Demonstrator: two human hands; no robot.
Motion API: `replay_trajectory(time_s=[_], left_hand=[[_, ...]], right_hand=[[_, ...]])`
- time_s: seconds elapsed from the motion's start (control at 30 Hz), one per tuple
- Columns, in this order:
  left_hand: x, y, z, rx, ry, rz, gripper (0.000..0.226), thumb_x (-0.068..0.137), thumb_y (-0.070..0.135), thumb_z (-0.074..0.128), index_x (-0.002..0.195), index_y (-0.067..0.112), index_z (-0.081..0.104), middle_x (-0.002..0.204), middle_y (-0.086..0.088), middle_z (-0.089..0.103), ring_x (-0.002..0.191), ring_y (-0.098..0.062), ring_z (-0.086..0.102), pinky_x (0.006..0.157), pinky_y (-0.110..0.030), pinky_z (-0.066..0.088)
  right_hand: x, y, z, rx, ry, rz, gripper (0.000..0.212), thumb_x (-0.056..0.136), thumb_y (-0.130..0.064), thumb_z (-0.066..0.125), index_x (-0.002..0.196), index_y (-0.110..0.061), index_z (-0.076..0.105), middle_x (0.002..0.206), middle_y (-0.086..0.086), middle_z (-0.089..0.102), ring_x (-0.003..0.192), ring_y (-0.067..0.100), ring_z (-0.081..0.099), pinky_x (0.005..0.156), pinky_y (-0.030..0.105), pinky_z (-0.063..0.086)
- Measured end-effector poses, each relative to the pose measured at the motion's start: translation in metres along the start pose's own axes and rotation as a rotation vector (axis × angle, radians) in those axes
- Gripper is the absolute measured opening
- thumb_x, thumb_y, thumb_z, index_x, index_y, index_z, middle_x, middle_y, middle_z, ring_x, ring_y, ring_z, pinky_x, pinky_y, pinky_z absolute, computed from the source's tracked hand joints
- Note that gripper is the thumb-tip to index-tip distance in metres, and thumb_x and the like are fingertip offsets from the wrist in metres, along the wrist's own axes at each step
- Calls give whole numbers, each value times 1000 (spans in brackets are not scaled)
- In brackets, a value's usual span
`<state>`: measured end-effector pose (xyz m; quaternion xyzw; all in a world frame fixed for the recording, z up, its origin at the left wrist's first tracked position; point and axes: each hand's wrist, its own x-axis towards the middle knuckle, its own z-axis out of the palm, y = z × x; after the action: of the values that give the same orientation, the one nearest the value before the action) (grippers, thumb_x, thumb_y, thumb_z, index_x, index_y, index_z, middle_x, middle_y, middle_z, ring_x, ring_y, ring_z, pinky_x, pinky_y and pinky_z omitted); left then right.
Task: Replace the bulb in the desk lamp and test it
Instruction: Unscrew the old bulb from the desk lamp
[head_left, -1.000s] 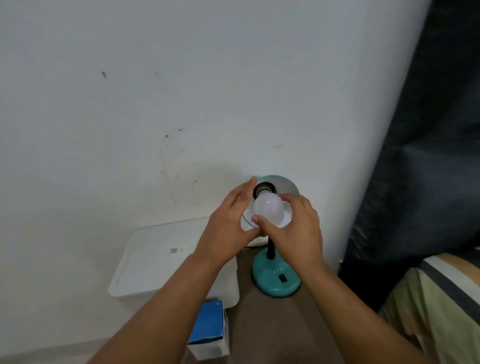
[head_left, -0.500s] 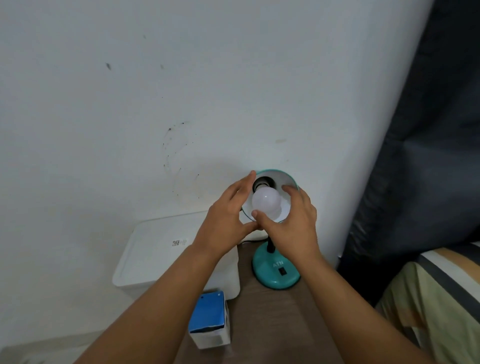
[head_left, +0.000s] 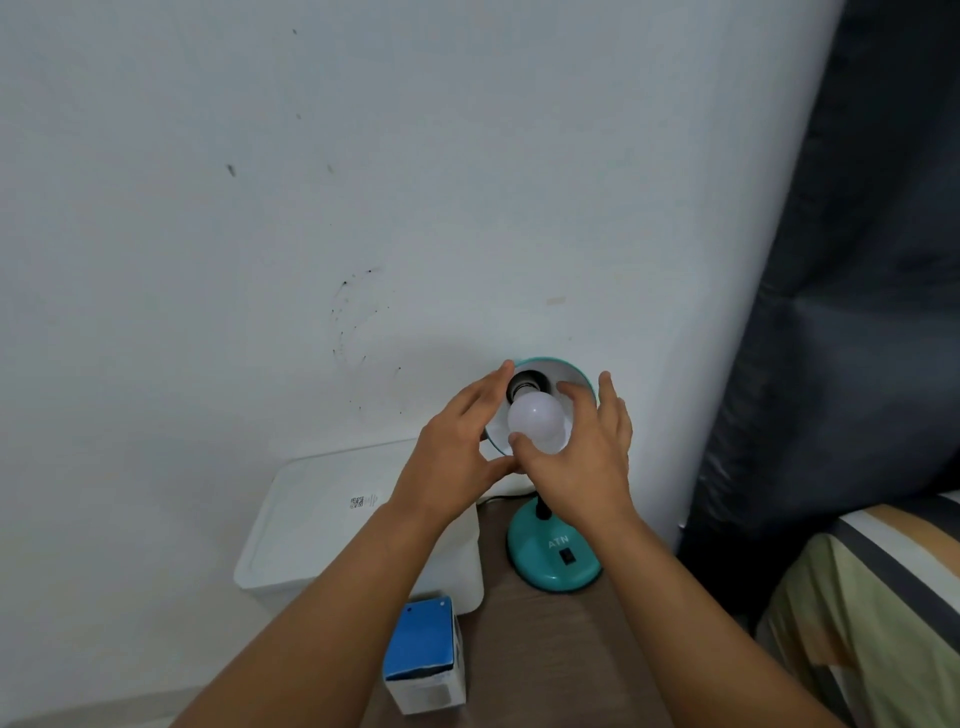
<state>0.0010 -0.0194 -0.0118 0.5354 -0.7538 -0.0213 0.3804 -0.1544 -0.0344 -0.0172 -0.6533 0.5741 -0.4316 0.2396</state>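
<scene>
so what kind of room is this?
Probably a bedroom corner: striped bedding at the right, a dark curtain against the white wall, and a teal desk lamp on a small wooden table.

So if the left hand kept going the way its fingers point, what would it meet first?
Probably the teal rim of the lamp shade, which the left hand already touches with its fingertips; beyond it, the white wall. Depth is unclear.

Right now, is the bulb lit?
Off: the bulb looks dull white and casts no glow on the shade or hands.
</scene>
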Motion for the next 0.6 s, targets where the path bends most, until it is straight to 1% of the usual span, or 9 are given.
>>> replay_trajectory(time_s=[0.07,0.13,0.23,0.3,0.33,0.4,0.47,0.53,0.6], left_hand=[[0,-1,-1,4,2,-2,101,73,34,84,154,34,24,145,5,47,117,-12,53,95,-28,52],[0,-2,-2,17,-5,3,104,72,33,86,154,35,22,145,5,47,118,-10,52,94,-24,52],[0,-2,-4,14,-14,2,106,71,32,87,153,36,21,145,5,47,119,-7,51,94,-15,49],[0,-3,-4,8,-21,-2,108,70,31,87,153,37,19,145,5,46,122,-5,49,94,-8,45],[-1,-3,-4,8,-25,-4,108,71,31,87,153,38,18,146,5,46,123,-4,47,94,-6,43],[-1,-4,-4,3,-24,-6,107,72,31,86,153,38,17,147,5,45,126,-5,46,95,-6,42],[-1,-3,-4,-2,-18,-11,104,74,32,85,153,38,18,147,6,45,126,-5,46,96,-9,44],[-1,-2,-3,3,-16,-18,105,73,33,85,153,41,17,147,7,44,126,-4,46,95,-11,45],[-1,-2,-3,7,-15,-21,107,72,32,86,153,42,16,147,9,44,124,-3,47,95,-14,48]], right_hand=[[0,1,0,-9,39,34,76,68,-60,72,133,-35,42,161,-5,5,147,23,3,114,52,25],[0,1,-1,-31,33,19,73,69,-63,72,132,-35,46,162,-2,5,147,24,1,115,52,23],[0,4,-2,-68,-14,-127,64,80,-41,72,137,-40,43,162,1,-2,148,24,-8,118,53,15],[1,6,-3,-72,-58,-200,64,83,-25,69,137,-45,41,161,-2,-11,147,23,-15,118,56,11],[1,7,-4,-55,-77,-202,66,82,-22,67,137,-47,40,161,-5,-14,146,23,-16,118,56,9],[1,8,-6,-19,-83,-171,70,80,-27,69,139,-45,36,160,-8,-14,146,22,-16,118,54,7],[1,6,-7,3,-61,-83,76,75,-45,72,141,-38,34,161,-7,-8,147,21,-12,119,51,10],[2,6,-7,14,-42,-1,78,72,-57,73,139,-35,39,162,-2,1,148,22,-5,117,49,16],[1,5,-6,22,-63,-2,71,74,-55,72,136,-37,43,161,2,6,148,23,-3,116,49,17]])
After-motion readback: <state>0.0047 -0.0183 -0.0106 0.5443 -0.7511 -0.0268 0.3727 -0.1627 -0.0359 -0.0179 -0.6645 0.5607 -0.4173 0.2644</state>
